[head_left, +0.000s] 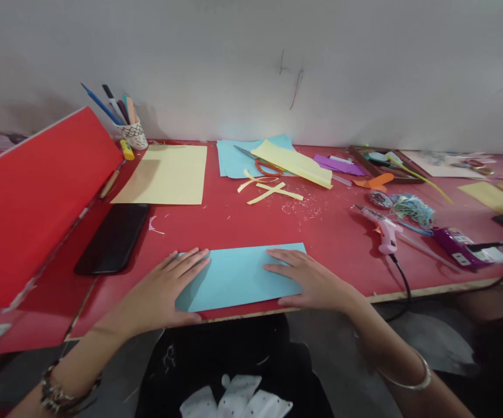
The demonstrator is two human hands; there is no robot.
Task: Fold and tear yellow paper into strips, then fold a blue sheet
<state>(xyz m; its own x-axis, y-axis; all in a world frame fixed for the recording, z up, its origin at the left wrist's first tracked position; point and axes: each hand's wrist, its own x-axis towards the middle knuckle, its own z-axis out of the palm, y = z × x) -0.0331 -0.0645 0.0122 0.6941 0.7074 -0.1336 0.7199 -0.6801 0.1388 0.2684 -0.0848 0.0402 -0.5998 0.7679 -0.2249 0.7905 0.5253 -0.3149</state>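
A light blue sheet of paper (236, 278), long and narrow, lies at the front edge of the red table. My left hand (171, 287) rests over its left end, fingers stretched out and the thumb near the table edge. On the right end lies my right hand (308, 281), fingers spread across the paper. Neither hand grips anything. Whether the paper is folded I cannot tell. Beyond it are crossed yellow paper strips (275, 193) and scissors with red handles (269, 169), partly covered by a folded yellow sheet (295, 164).
A black phone (114, 239) and a yellow sheet (168, 174) lie left, beside a tilted red board (38, 203) and a pen cup (133, 135). On the right are a pink glue gun (384, 232) with a cord, a purple power box (460, 247) and a brown tray (360, 154).
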